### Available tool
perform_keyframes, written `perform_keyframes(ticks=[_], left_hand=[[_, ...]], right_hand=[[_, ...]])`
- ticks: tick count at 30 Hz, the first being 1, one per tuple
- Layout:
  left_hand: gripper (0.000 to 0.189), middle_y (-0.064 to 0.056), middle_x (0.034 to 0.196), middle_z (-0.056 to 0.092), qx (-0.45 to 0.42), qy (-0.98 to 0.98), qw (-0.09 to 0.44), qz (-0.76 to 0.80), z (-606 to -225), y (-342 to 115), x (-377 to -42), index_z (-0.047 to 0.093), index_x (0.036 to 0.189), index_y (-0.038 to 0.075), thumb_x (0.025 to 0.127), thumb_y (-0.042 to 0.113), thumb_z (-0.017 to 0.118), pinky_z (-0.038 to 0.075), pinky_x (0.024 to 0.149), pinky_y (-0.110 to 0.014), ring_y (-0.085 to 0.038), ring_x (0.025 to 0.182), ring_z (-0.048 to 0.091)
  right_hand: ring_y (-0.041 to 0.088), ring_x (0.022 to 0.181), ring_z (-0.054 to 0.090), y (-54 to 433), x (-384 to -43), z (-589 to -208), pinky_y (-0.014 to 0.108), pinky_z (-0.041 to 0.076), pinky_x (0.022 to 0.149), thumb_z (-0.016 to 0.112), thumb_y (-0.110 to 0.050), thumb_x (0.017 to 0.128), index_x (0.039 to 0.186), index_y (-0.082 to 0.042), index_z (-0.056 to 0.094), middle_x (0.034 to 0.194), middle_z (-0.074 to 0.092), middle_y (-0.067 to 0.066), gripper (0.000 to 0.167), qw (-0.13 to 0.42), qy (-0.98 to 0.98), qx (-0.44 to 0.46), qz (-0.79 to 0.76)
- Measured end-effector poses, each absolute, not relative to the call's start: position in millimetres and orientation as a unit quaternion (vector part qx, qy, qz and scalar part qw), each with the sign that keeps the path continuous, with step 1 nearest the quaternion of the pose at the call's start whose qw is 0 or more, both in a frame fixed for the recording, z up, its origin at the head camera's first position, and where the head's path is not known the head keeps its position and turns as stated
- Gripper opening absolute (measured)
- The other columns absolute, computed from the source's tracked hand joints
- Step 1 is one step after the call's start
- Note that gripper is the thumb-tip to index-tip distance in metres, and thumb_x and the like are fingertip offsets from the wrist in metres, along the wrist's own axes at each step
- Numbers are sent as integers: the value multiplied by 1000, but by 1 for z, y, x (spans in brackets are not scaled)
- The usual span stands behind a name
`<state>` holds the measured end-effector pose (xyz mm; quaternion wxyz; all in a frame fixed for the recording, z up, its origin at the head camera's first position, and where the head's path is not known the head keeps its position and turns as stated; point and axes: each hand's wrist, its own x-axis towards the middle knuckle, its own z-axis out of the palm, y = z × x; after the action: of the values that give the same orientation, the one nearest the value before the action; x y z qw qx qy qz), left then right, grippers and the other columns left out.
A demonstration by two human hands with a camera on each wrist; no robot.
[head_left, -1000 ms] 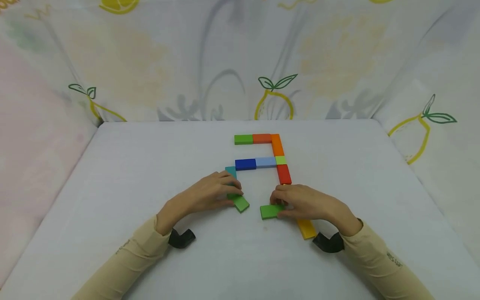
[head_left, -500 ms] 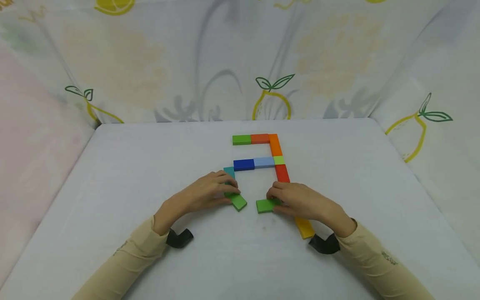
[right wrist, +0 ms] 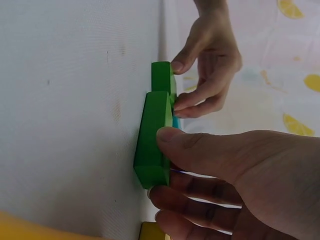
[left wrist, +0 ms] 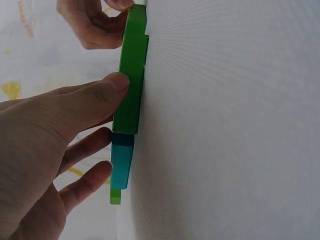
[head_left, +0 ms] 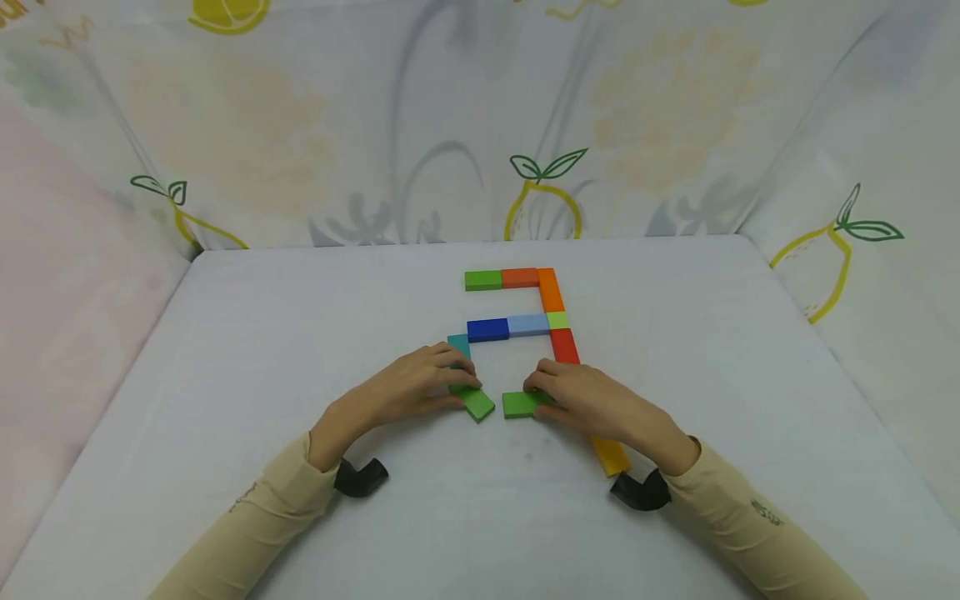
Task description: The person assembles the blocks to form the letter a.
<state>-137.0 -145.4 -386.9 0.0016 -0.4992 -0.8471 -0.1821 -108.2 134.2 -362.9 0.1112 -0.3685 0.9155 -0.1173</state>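
Note:
My left hand has its thumb on the near face of a slanted green block, fingers on the far side. A teal block stands behind that hand, partly covered by its fingers. My right hand pinches another green block between thumb and fingers, flat on the table. A small gap shows between the two green blocks in the head view. In the right wrist view, the right hand's green block lies in front of the left hand's green block.
A row of dark blue and light blue blocks meets a lime block. Orange, red and yellow blocks form the right side. Green and red-orange blocks lie at the back.
My right hand has slid its green block left and slightly away, narrowing the gap to the other green block. The left hand stays at its block.

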Motion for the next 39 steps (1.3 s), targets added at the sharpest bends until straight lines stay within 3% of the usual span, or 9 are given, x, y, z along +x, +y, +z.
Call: perform_keyframes(ticks=[17,27,35,39], left_hand=[[26,3,112,63,-498,-850,13,-173,-388,-145,-137,68,112,20,86,26,69,47,90,-33,-14,108,54],[25,6,110,63,-488,-862,39,-134,-388,-139,-133,68,110,24,86,31,69,40,97,-42,-15,109,53],[25,6,108,65,-484,-865,68,-112,-388,-133,-129,69,107,24,84,33,71,37,99,-45,-14,106,56],[25,5,108,65,-481,-867,72,-108,-388,-131,-127,69,107,24,83,32,72,36,99,-45,-15,106,56]], right_hand=[[9,85,57,133,-108,-369,24,53,76,70,-24,85,112,-11,65,99,61,0,30,70,910,-391,-119],[9,84,57,133,-108,-367,22,52,71,70,-25,85,110,-12,65,99,61,-1,29,55,908,-401,-107],[8,81,57,149,-116,-349,24,51,73,69,-24,87,119,-12,60,105,63,-1,36,100,915,-364,-143],[10,81,57,170,-121,-334,26,49,70,68,-21,87,115,-12,61,99,64,-2,30,124,925,-322,-157]])
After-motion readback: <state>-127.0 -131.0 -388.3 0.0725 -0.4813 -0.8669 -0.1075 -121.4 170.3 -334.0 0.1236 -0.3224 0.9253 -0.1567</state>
